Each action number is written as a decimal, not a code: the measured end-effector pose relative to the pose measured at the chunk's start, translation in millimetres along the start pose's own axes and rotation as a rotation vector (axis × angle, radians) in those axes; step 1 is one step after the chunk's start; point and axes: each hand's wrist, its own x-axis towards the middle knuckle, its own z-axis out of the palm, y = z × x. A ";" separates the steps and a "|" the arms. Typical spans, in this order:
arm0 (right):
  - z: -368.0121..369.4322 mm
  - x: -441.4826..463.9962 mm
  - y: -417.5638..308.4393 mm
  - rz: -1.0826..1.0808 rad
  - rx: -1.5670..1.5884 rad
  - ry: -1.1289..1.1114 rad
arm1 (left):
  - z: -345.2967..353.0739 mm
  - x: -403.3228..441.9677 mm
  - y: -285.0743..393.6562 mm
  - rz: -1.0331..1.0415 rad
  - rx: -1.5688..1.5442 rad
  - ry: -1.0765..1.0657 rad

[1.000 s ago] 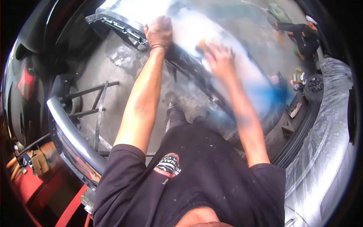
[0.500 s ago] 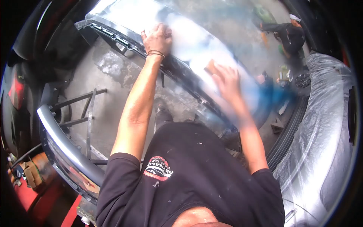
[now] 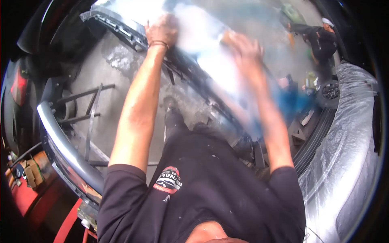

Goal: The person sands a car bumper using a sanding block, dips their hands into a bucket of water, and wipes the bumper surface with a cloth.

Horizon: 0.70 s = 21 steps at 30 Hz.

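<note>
A long car bumper (image 3: pixel 219 67), pale and glossy with bluish ends, lies across the view in front of me. My left hand (image 3: pixel 162 29), with bands at its wrist, rests on the bumper's near edge, thumb apart and fingers lying over the surface. Farther right, my right hand (image 3: pixel 246 50) presses a small tan sanding pad (image 3: pixel 225 37) against the bumper's face. The pad shows only at the fingertips; the rest is under the hand. Glare and smearing blur the panel and the right hand.
A silver-grey bumper piece (image 3: pixel 67 150) and a dark metal stand (image 3: pixel 91 117) are at left. Plastic sheeting (image 3: pixel 340 162) drapes a vehicle at right. Another person (image 3: pixel 322 40) bends down at upper right, near a wheel (image 3: pixel 330 91). A cardboard box (image 3: pixel 33 173) sits at lower left.
My right hand has moved up and away from me along the bumper with the sanding pad. My left hand has shifted slightly left and up. The view has turned a little.
</note>
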 end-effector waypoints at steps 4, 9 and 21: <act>0.9 -8.0 15.6 0.011 0.104 -0.009 | -35.4 -18.5 25.9 -0.158 0.000 -0.149; -85.8 -124.9 61.5 -0.165 0.216 -0.103 | -40.9 -15.5 33.3 -0.213 -0.001 -0.203; -18.3 -55.0 44.6 -0.194 0.036 -0.004 | -24.4 -8.1 16.8 0.085 0.040 0.118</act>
